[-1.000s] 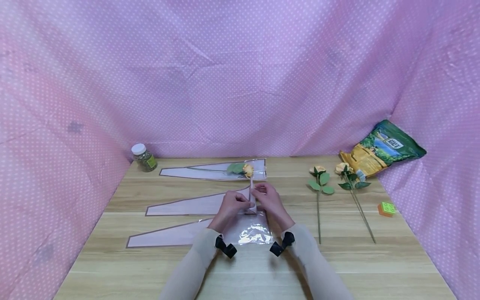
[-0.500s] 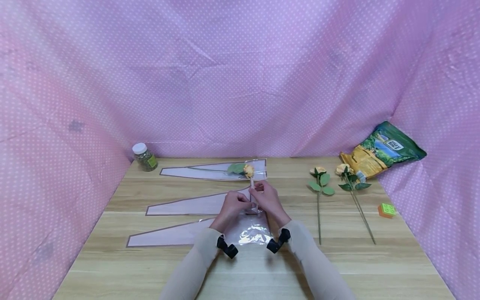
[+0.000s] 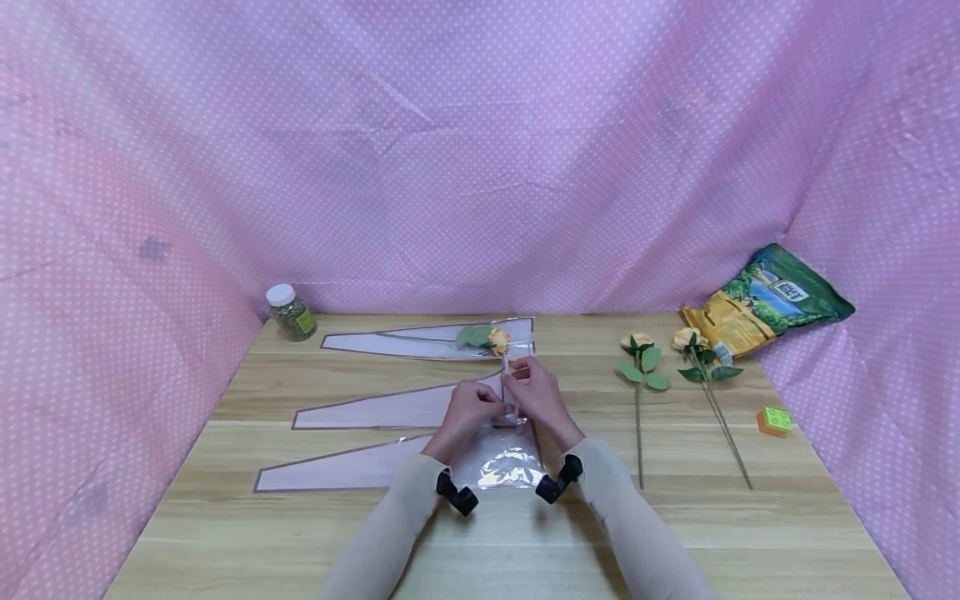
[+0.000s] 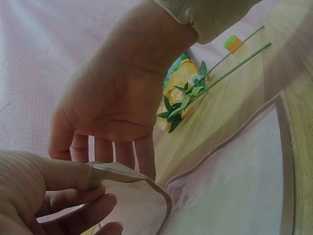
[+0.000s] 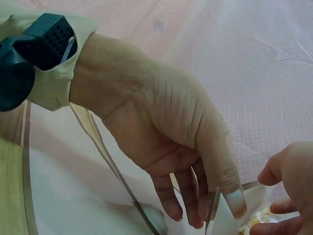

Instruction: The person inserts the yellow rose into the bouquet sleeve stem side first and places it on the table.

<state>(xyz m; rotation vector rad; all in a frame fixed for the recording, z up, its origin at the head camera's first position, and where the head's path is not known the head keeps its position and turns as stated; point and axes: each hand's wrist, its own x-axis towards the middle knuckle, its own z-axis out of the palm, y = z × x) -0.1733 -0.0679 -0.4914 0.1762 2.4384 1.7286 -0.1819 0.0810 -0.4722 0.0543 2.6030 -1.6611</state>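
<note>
Three tapered flower sleeves, pale with brown borders and a clear side, lie in a row with their wide ends to the right. At the wide end of the middle flower sleeve (image 3: 397, 408), my left hand (image 3: 468, 408) pinches the raised edge between thumb and finger. My right hand (image 3: 536, 392) pinches the same end just to the right, its thumb on the film in the right wrist view. That edge (image 4: 120, 172) stands up and bends between the hands. On the far sleeve (image 3: 352, 344) lies a yellow rose (image 3: 497, 340) with its stem pointing left. The near sleeve (image 3: 330, 477) lies partly under my forearms.
Two more yellow roses, a left one (image 3: 637, 375) and a right one (image 3: 705, 367), lie on the right of the wooden table (image 3: 750, 542). Behind them leans a green and yellow snack bag (image 3: 765, 296). A green and orange toy block (image 3: 774, 420) and a white-lidded jar (image 3: 291, 315) stand towards the sides.
Both hands keep hold at the middle sleeve's wide end. The right hand has risen a little and its wrist has shifted slightly left. The lifted edge has changed shape between the fingers.
</note>
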